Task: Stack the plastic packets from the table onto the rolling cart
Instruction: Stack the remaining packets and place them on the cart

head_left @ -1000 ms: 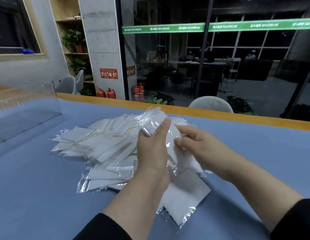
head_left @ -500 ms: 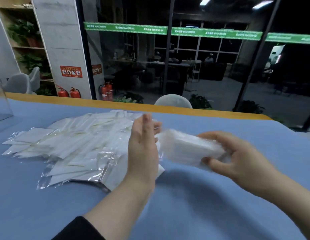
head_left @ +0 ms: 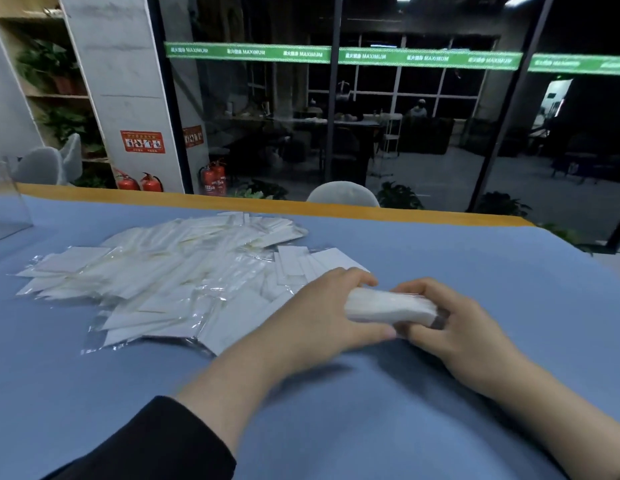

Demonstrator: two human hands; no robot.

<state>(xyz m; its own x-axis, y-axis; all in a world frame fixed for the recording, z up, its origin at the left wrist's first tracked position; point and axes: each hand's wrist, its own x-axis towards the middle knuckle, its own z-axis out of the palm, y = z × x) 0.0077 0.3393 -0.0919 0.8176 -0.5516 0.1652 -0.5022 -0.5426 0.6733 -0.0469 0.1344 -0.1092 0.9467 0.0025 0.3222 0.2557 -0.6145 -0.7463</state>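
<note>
My left hand [head_left: 331, 315] and right hand [head_left: 454, 327] both grip a small bundle of packets [head_left: 388, 308] between them, fingers curled over its top and thumbs underneath, just above the blue table [head_left: 440, 258]. The loose pile of packets [head_left: 170, 271] lies on the table to the left of my left hand.

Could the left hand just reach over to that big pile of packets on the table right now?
Probably not at once. The left hand is busy gripping a bundle of packets together with the right hand. The pile of packets lies just beside it on the table, nothing between, so once freed it likely could.
</note>
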